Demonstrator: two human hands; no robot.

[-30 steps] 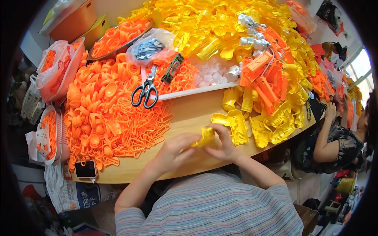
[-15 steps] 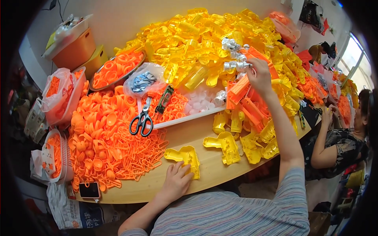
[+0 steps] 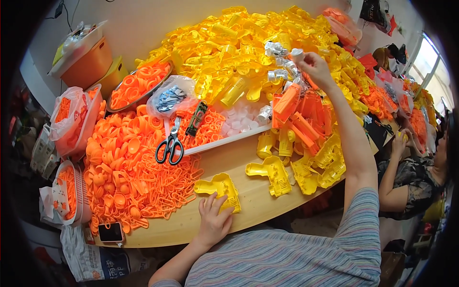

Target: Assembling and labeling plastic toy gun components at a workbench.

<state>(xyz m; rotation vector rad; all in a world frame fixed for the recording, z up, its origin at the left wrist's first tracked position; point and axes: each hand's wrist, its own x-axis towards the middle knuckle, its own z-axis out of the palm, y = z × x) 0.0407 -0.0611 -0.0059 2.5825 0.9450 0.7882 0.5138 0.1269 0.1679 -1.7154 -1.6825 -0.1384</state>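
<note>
Mostly what I see beyond both hands is the big yellow heap [image 3: 248, 43] of moulded plastic shells, banked against the wall and spilling toward me, probably so pieces can be pulled off its near slope. Left of my left hand [image 3: 213, 221] lies the orange pile [image 3: 129, 172] of rings and small clips, covering that end of the tabletop [image 3: 239, 158] almost to its curved front edge. A clump of orange housings [image 3: 306, 115] sits below my raised right hand [image 3: 315, 67], between it and the edge.

My left hand rests flat on a yellow shell [image 3: 221, 189], fingers [image 3: 210, 203] spread loosely over its near corner, seemingly pinning it in place rather than gripping it. A second yellow shell [image 3: 272, 174] lies just right of it, apart. The bare wood around these two is the only open working room; everything else is crowded.

My right hand is stretched far up over the heap, fingers closed narrowly around a small white cap-like piece [image 3: 297, 52], right beside a cluster of silvery-white small parts [image 3: 279, 64]. Whether it is lifted clear I cannot tell.

Scissors [image 3: 170, 146] lie well above-left of my left hand, on the orange pile's inner edge, and a phone [image 3: 111, 232] sits at the tabletop's rim, far left.
</note>
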